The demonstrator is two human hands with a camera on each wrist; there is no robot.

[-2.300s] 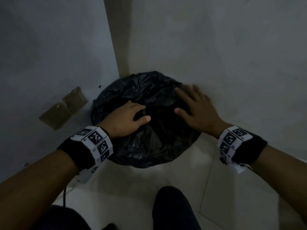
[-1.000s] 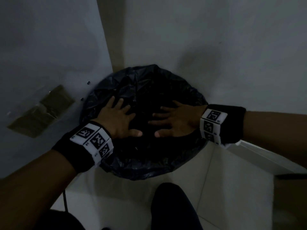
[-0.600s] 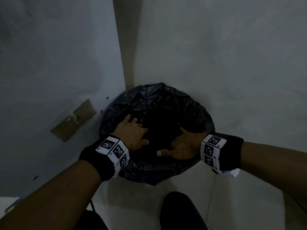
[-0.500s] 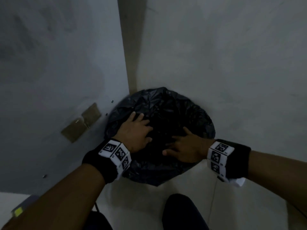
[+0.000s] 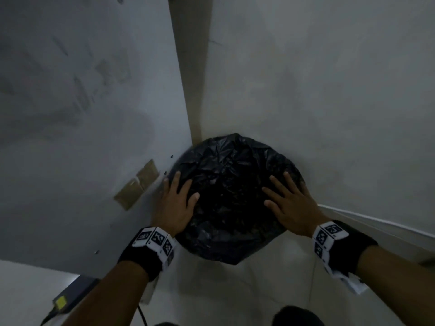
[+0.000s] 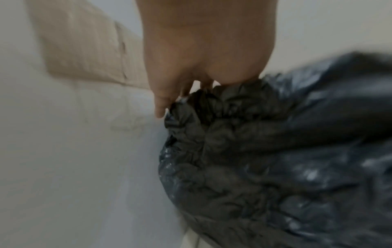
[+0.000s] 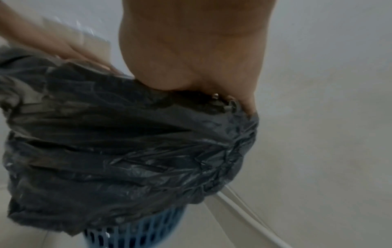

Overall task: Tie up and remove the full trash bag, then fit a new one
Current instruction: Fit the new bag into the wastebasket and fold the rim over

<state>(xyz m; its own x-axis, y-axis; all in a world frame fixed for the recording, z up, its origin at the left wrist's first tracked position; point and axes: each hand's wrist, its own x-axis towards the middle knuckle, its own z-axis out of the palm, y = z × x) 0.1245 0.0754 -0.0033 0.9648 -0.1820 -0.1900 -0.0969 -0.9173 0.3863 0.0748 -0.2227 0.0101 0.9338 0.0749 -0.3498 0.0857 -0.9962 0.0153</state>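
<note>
Down in the corner where two pale grey walls meet sits a crinkled black plastic trash bag [image 5: 231,198], stretched over a round blue lattice plastic bin [image 7: 135,234] whose mesh shows below the bag's hem in the right wrist view. Bin and bag stand upright, the mouth facing up toward the head camera, the long axis running floor to ceiling; the bag's skirt is folded down over the rim and hangs in gathered pleats around the outside.

The left hand [image 5: 175,205] lies flat on the left edge of the bag, fingers straight and slightly spread, gripping nothing; its fingertips reach over the rim on the wall side. The right hand [image 5: 290,203] lies flat on the right edge in the same way, fingers splayed, palm pressing the plastic.

Beside the bin on the left wall [image 5: 82,137] are two strips of tan tape [image 5: 136,184], set end to end. White tiled floor [image 5: 247,290] spreads below the bin, and a white cable [image 5: 376,222] runs along the foot of the right wall [image 5: 329,90]. Both wrists wear black bands with square printed markers [image 5: 155,240]
</note>
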